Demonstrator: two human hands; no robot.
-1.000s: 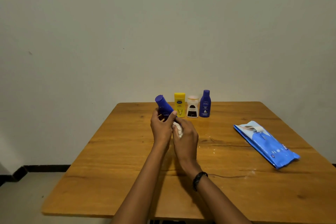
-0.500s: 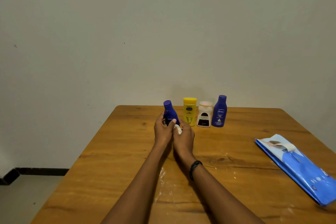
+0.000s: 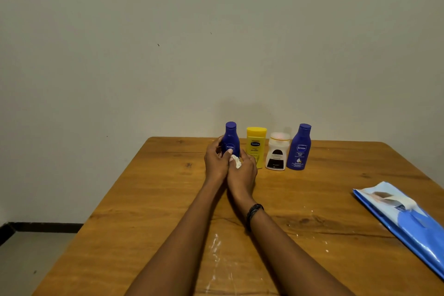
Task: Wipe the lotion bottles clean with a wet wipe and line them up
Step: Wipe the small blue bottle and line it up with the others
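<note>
Left hand (image 3: 216, 159) curled around small blue bottle (image 3: 231, 139), fingers behind, thumb across front under label. Right hand (image 3: 242, 170) closed on crumpled white wet wipe (image 3: 236, 160), pressed at bottle's lower front. Bottle upright, cap on, near table's far edge. Four bottles in row along far edge: held blue one, yellow bottle (image 3: 256, 145) just beside, white bottle (image 3: 276, 152), second blue bottle (image 3: 299, 147). One blue wipes pack (image 3: 406, 221) at right edge. White smears on wooden table (image 3: 144, 199) at near edge.
</note>
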